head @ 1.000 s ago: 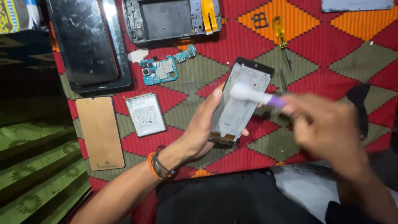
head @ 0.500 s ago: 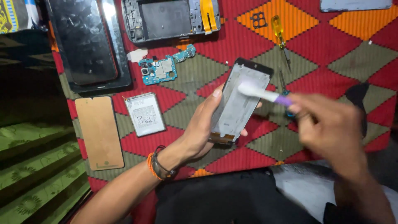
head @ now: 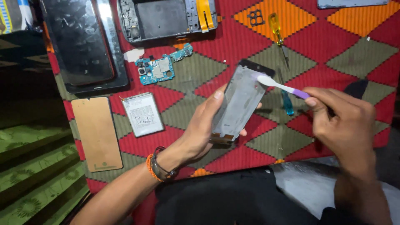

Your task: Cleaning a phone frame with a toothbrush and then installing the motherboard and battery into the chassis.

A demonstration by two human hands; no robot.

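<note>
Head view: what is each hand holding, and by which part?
Left hand grips the phone screen panel by its long edges; right hand holds the toothbrush by its handle.

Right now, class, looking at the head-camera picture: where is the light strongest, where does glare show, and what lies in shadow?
Head view: light falls strongest on the screen panel in the left hand; glare streaks the dark glass at top left; the left edge and the lap lie in deep shadow; the right hand with the toothbrush looks slightly soft.
</note>
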